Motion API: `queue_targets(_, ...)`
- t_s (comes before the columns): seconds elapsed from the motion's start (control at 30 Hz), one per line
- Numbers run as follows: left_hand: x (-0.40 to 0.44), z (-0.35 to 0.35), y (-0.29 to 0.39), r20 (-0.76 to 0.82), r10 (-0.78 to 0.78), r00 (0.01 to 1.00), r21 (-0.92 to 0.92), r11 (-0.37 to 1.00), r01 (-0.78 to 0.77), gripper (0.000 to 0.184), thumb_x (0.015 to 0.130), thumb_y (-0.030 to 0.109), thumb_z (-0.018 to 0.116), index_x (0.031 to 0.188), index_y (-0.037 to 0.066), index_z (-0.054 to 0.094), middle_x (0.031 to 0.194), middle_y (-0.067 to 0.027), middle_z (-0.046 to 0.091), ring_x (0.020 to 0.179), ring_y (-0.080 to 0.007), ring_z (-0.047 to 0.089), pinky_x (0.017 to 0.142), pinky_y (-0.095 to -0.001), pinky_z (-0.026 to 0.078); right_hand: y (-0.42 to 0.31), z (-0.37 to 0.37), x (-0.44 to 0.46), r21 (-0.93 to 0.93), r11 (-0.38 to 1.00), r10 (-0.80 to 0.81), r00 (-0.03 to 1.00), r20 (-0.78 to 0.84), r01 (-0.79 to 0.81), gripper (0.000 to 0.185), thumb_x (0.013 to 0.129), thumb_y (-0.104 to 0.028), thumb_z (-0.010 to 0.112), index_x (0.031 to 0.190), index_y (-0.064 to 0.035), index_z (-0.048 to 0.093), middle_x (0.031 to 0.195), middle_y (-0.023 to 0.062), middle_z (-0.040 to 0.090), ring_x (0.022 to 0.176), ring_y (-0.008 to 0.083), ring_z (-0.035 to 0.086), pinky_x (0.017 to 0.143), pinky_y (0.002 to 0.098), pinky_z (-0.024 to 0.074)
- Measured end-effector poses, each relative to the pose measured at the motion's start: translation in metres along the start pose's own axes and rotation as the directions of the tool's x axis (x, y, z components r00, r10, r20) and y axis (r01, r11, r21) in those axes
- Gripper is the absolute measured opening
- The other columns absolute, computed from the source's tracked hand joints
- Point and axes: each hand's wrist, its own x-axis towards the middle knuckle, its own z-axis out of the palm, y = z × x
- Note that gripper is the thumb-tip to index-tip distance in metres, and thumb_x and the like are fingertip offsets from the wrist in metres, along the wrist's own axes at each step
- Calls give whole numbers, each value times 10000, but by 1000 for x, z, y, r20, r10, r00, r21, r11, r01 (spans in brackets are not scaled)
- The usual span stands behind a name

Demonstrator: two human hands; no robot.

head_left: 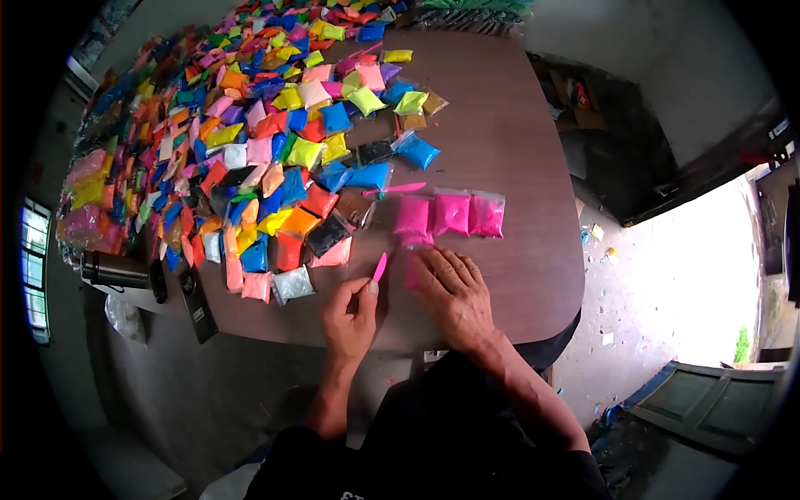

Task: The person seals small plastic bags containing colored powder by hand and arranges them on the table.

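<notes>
My left hand (351, 321) pinches a small pink plastic knife (380, 267), its blade pointing up, near the table's front edge. To its right, my right hand (454, 300) lies palm down over a pink packet (412, 273), which it partly covers; the fingers rest side by side on it. Just beyond the fingertips, three clear packets with pink filling stand in a row: a left one (413, 215), a middle one (452, 213) and a right one (487, 214). Behind them lies another pink plastic tool (402, 188).
A large heap of colourful packets (275, 150) covers the left and back of the brown table (521, 275). At the front left are a metal flask (117, 271) and a dark flat object (197, 308). Bundled green items (471, 10) lie at the far edge.
</notes>
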Motion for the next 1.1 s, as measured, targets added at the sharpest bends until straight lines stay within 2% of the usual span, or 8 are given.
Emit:
queue_targets(0.1, 1, -1, -2, 27, -57, 998, 11, 998, 56, 112, 980, 101, 726, 1006, -7, 713, 758, -10, 678, 687, -65, 589, 618, -244, 473, 1, 1, 1, 18, 1000, 4, 1000, -4, -4, 491, 851, -198, 787, 1316, -88, 673, 1384, 94, 643, 1301, 297, 597, 1106, 463, 447)
queue_targets(0.37, 4, 1, 6, -23, -51, 998, 30, 998, 51, 128, 959, 133, 757, 982, 8, 736, 705, 11, 627, 648, -48, 527, 584, -246, 445, -3, -2, 7, 108, 992, -62, 997, -46, 67, 491, 802, -183, 811, 1267, -73, 699, 1344, 102, 668, 1251, 315, 630, 1069, 458, 478)
queue_targets(0.43, 2, 2, 7, -22, -80, 997, 18, 997, 80, 133, 944, 138, 770, 994, 17, 744, 737, -79, 702, 631, -113, 631, 580, -290, 500, -6, 1, 8, 95, 994, -57, 998, -22, 58, 479, 804, -183, 811, 1258, -73, 707, 1343, 105, 670, 1254, 310, 628, 1070, 454, 476)
queue_targets(0.53, 1, 4, 8, -23, -55, 998, 33, 998, 56, 119, 946, 139, 767, 995, 34, 740, 736, -102, 696, 622, -140, 651, 574, -308, 510, -10, -5, 12, 90, 994, -55, 998, -16, 56, 466, 799, -191, 802, 1242, -80, 706, 1326, 101, 672, 1243, 298, 630, 1062, 453, 477)
queue_targets(0.63, 1, 6, 7, -20, 74, 997, 100, 992, -72, 97, 933, 115, 761, 977, 39, 721, 776, -134, 709, 645, -273, 698, 583, -360, 531, -9, -6, 10, 69, 995, -67, 997, -32, 69, 488, 781, -217, 818, 1236, -86, 701, 1317, 104, 668, 1238, 301, 629, 1054, 465, 479)
queue_targets(0.73, 1, 3, 13, 30, 167, 986, 256, 952, -169, 84, 913, 63, 751, 977, 37, 704, 842, -147, 715, 692, -322, 701, 621, -376, 559, -11, -9, 7, 117, 993, -12, 1000, -17, 14, 503, 787, -246, 834, 1242, -77, 704, 1328, 128, 659, 1238, 336, 623, 1053, 501, 470)
queue_targets(0.87, 3, -2, 16, 45, 257, 965, 381, 889, -254, 94, 862, 41, 757, 928, 75, 699, 861, -107, 701, 709, -331, 689, 597, -401, 562, -12, -15, 5, 174, 985, 3, 1000, -19, 0, 511, 762, -170, 831, 1238, -38, 701, 1329, 163, 654, 1260, 377, 607, 1064, 500, 470)
queue_targets(1.1, -2, -11, 7, 105, 210, 972, 457, 858, -235, 65, 875, 114, 759, 880, 114, 694, 824, -81, 638, 663, -326, 658, 547, -421, 524, -11, -17, 2, 222, 973, 66, 997, -48, -54, 425, 748, -101, 820, 1152, -9, 726, 1266, 181, 674, 1202, 401, 631, 1028, 491, 503)
